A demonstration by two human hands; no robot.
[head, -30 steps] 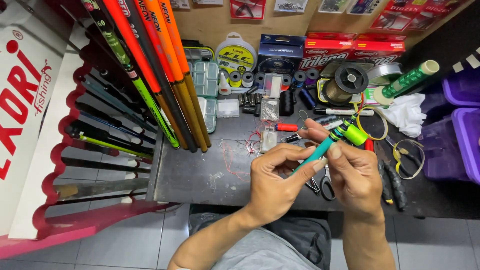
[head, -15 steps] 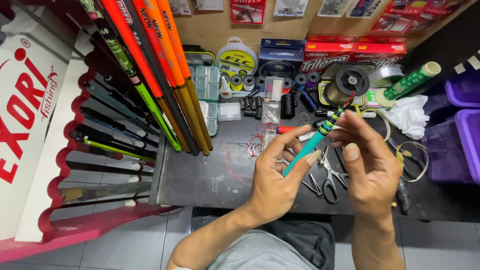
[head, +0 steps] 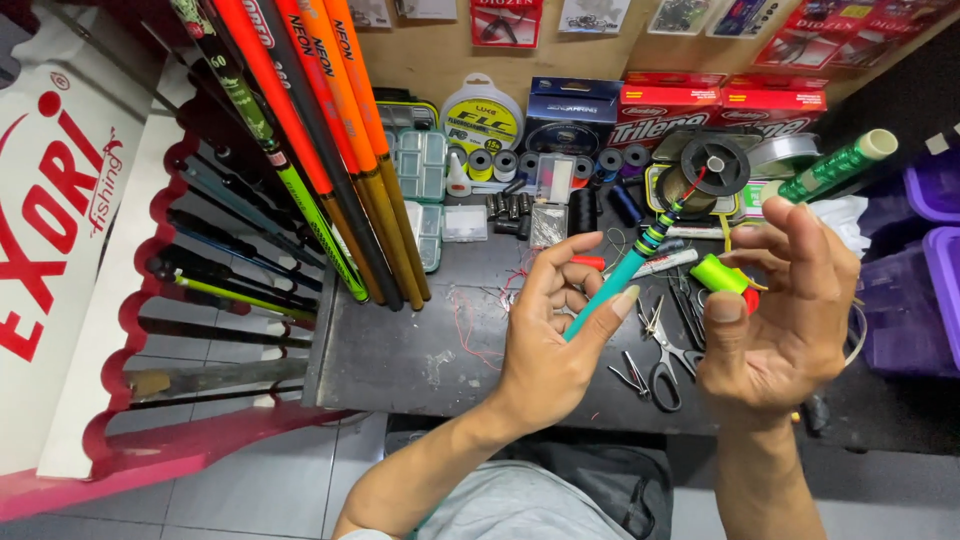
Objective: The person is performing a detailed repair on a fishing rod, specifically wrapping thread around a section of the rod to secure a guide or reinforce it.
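- The teal rod piece [head: 612, 285] looks like smooth, slightly glossy plastic or painted blank, hard to tell which.
- The lime-green spool [head: 722, 274] is seen as shiny plastic.
- The scissors [head: 662, 352] are bare, dull metal.
- The tabletop [head: 400, 345] is a dark matt sheet, scuffed and rough-looking.
- The orange rods [head: 335, 110] are finished in glossy paint.
- The back wall [head: 440, 50] looks like plain matt wood board.

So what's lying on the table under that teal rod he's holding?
Beneath the teal rod, scissors and small pliers lie on the black table. The left hand hides anything else.
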